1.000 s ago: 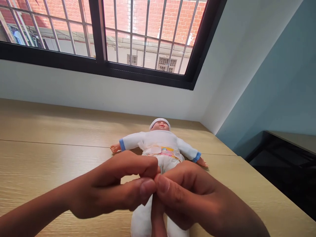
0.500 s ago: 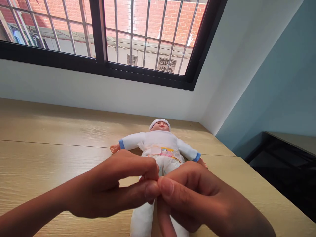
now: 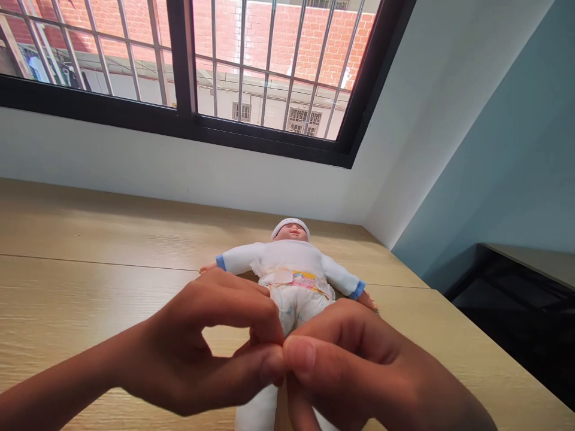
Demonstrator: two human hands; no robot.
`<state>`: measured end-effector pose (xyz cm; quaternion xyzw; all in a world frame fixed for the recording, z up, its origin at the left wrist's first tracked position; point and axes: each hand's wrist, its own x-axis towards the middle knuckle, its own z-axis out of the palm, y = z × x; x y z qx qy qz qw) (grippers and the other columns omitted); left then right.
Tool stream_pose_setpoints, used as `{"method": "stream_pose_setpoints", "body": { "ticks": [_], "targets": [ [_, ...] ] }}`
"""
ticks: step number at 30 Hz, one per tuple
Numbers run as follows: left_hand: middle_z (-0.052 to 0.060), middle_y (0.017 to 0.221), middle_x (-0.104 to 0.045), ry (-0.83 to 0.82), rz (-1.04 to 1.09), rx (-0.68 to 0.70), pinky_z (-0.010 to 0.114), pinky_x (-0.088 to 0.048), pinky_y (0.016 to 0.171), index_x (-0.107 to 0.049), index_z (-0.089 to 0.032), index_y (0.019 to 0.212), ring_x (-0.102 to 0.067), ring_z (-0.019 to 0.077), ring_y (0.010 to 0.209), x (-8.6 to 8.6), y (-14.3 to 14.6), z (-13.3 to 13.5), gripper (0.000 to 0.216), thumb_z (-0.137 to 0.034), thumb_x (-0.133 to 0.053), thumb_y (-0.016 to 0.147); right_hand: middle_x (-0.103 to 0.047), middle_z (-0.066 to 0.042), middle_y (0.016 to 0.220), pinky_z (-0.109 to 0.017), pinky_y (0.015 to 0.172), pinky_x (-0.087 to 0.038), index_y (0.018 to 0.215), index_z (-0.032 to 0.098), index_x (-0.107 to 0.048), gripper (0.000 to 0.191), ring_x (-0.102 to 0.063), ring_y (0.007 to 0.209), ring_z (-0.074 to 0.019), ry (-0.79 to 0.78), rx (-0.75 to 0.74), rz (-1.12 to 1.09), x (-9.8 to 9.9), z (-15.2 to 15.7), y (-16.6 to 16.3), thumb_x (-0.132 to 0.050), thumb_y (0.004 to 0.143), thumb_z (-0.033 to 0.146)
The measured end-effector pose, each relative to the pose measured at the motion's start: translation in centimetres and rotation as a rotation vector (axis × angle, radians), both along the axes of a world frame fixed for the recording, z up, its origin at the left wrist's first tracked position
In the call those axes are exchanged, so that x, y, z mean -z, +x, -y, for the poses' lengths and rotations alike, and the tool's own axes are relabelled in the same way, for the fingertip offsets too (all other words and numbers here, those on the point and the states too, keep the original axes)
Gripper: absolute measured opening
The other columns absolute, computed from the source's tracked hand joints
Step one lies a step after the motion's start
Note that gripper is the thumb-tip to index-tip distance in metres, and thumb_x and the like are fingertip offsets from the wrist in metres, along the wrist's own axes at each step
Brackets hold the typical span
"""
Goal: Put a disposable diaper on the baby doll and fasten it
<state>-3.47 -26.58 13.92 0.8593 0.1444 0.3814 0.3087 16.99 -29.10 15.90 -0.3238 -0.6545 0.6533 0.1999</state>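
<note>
A baby doll (image 3: 291, 263) lies on its back on a light wood tabletop (image 3: 90, 305), wearing a white cap and a white long-sleeved top with blue cuffs. Below the top is a printed diaper (image 3: 299, 305), and a white padded leg (image 3: 257, 410) shows beneath my hands. My left hand (image 3: 211, 347) and my right hand (image 3: 354, 374) meet in a pinch over the doll's lower body. Their fingertips touch at the middle, hiding whatever lies between them and most of the doll's legs.
A black window frame (image 3: 188, 123) with metal bars runs along the white wall behind the table. A pale blue wall (image 3: 489, 149) stands at the right. Beyond the table's right edge lies a glossy black surface (image 3: 507, 329).
Both hands have moved slightly toward me, showing more of the diaper. The left thumb and fingers now leave a wider gap. The view has shifted a little.
</note>
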Motion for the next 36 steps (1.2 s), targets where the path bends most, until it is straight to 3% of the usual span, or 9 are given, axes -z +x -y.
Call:
{"method": "stream_pose_setpoints", "body": {
  "ticks": [4, 7, 19, 29, 36],
  "targets": [
    [-0.006, 0.055, -0.044, 0.083, 0.080, 0.002, 0.021, -0.035, 0.053, -0.047, -0.018, 0.065, -0.036, 0.0069, 0.051, 0.2, 0.3, -0.1, 0.022, -0.014, -0.057, 0.085, -0.054, 0.000, 0.052, -0.021, 0.047, -0.033, 0.076, 0.024, -0.079, 0.040, -0.038, 0.048, -0.0090, 0.002, -0.019, -0.083, 1.6, -0.5, 0.3, -0.054, 0.092, 0.051],
    [-0.006, 0.055, -0.044, 0.119, 0.092, -0.021, 0.020, -0.036, 0.054, -0.048, -0.017, 0.066, -0.037, 0.0060, 0.051, 0.4, 0.3, -0.1, 0.021, -0.011, -0.058, 0.084, -0.051, 0.001, 0.052, -0.021, 0.043, -0.028, 0.078, 0.024, -0.079, 0.039, -0.031, 0.045, -0.0074, -0.017, -0.040, -0.099, 2.2, -0.7, 0.5, -0.053, 0.094, 0.048],
    [-0.006, 0.056, -0.048, 0.137, 0.097, -0.049, 0.021, -0.041, 0.056, -0.053, -0.017, 0.067, -0.044, 0.0061, 0.053, 0.3, 0.0, -0.1, 0.020, -0.013, -0.061, 0.084, -0.058, 0.003, 0.054, -0.022, 0.038, -0.021, 0.075, 0.024, -0.076, 0.041, -0.024, 0.040, -0.0064, -0.035, -0.066, -0.148, 2.3, -1.0, 0.5, -0.048, 0.097, 0.045],
    [-0.006, 0.056, -0.049, 0.097, 0.086, -0.045, 0.021, -0.040, 0.056, -0.051, -0.017, 0.065, -0.044, 0.0054, 0.052, 0.3, 0.1, -0.1, 0.022, -0.015, -0.062, 0.084, -0.032, 0.004, 0.042, -0.025, 0.039, -0.014, 0.054, 0.020, -0.063, 0.049, -0.024, 0.040, -0.0070, -0.053, -0.104, -0.111, 1.1, -1.2, -0.1, -0.054, 0.092, 0.049],
    [-0.006, 0.056, -0.050, 0.130, 0.083, -0.072, 0.021, -0.041, 0.056, -0.052, -0.017, 0.065, -0.046, 0.0057, 0.052, 0.4, 0.1, 0.0, 0.022, -0.014, -0.062, 0.084, -0.035, 0.005, 0.040, -0.025, 0.039, -0.014, 0.049, 0.019, -0.058, 0.052, -0.023, 0.039, -0.0065, -0.018, -0.107, -0.119, 0.8, -1.3, -0.3, -0.054, 0.092, 0.048]
  ]
}}
